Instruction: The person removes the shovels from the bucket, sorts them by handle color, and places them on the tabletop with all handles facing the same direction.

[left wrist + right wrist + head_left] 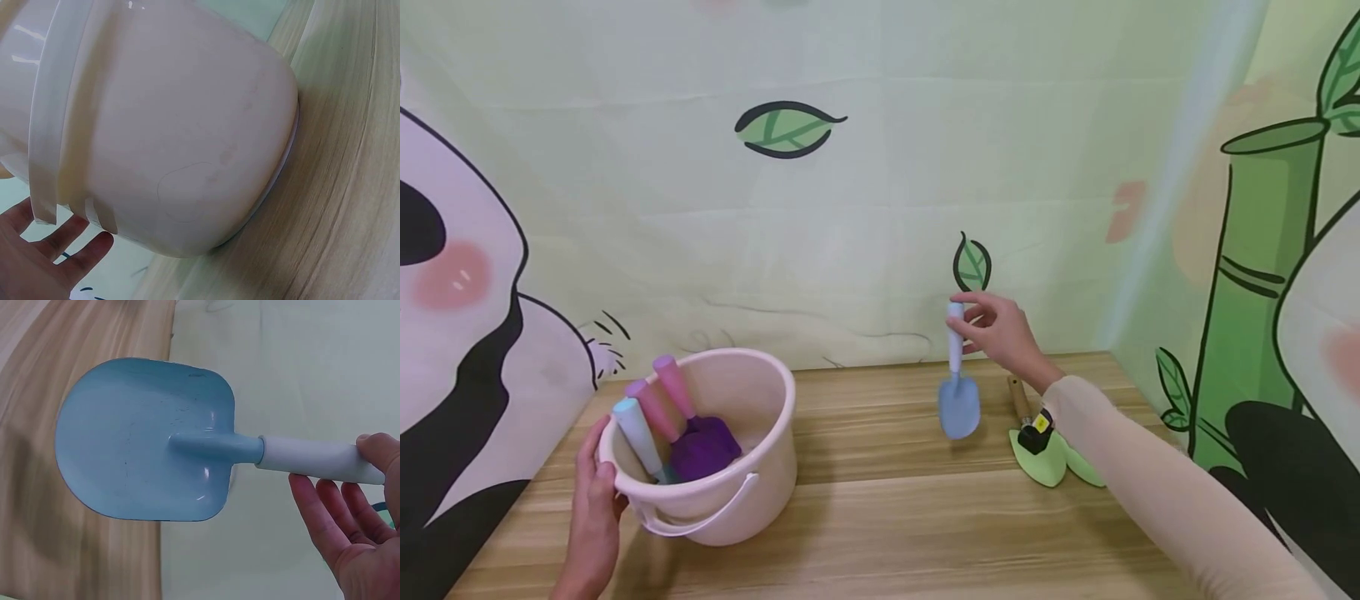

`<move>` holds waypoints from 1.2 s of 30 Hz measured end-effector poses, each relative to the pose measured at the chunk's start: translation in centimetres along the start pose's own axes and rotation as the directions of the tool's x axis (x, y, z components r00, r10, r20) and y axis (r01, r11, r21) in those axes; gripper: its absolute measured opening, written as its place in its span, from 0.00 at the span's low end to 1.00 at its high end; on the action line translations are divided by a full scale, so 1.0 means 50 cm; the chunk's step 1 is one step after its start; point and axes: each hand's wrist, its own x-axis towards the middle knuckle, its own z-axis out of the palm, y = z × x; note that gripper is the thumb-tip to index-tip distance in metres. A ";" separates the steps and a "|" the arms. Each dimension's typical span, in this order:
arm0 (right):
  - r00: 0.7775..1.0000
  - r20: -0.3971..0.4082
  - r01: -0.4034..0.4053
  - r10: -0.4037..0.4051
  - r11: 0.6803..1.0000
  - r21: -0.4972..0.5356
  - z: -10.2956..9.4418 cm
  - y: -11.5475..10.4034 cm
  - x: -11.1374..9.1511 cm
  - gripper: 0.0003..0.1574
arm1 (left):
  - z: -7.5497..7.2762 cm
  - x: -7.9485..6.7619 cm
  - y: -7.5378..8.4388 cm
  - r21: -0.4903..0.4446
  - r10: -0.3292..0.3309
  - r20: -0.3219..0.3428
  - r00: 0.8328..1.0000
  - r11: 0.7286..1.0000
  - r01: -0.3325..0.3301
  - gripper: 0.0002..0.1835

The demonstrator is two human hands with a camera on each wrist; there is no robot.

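My right hand (1000, 329) pinches the pale handle of a blue garden trowel (959, 408) near its top end. The trowel hangs blade down above the table; in the right wrist view its broad blade (125, 444) shows in full, with thumb on one side of the handle and fingertips on the other. At the left, my left hand (597, 508) grips the rim of a pale pink bucket (760, 492). Inside the bucket lean two pink-handled tools with purple heads (706, 448) and a light-blue-handled tool (638, 435).
Right of the trowel, partly behind my sleeve, lie green-bladed tools (1037, 468), one with a wooden handle (1019, 400). A black block with a yellow label (1036, 433) is at my right wrist. The wooden table (880, 533) meets a printed cloth backdrop (880, 250).
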 end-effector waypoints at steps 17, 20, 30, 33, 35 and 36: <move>0.998 0.024 -0.065 0.066 0.998 -0.022 0.001 0.056 -0.031 0.27 | 0.000 0.000 0.004 0.007 -0.001 0.006 1.000 1.000 0.001 0.30; 0.997 0.025 -0.076 0.077 0.997 -0.028 0.004 0.058 -0.033 0.27 | -0.002 -0.001 0.002 0.006 -0.001 0.004 1.000 1.000 0.001 0.30; 0.994 0.029 -0.107 0.108 0.993 -0.055 0.003 0.071 -0.039 0.27 | 0.002 -0.001 0.005 -0.004 0.004 -0.006 1.000 1.000 -0.004 0.30; 0.994 0.020 -0.105 0.107 0.992 -0.063 0.003 0.074 -0.039 0.27 | 0.002 -0.001 0.005 -0.008 0.003 -0.009 1.000 1.000 -0.003 0.30; 0.995 0.014 -0.100 0.101 0.992 -0.070 0.004 0.076 -0.037 0.27 | 0.002 -0.001 0.005 -0.011 0.003 -0.010 1.000 1.000 -0.003 0.30; 0.995 0.013 -0.096 0.097 0.993 -0.073 0.004 0.078 -0.037 0.27 | 0.002 -0.001 0.005 -0.011 0.002 -0.011 1.000 1.000 -0.002 0.30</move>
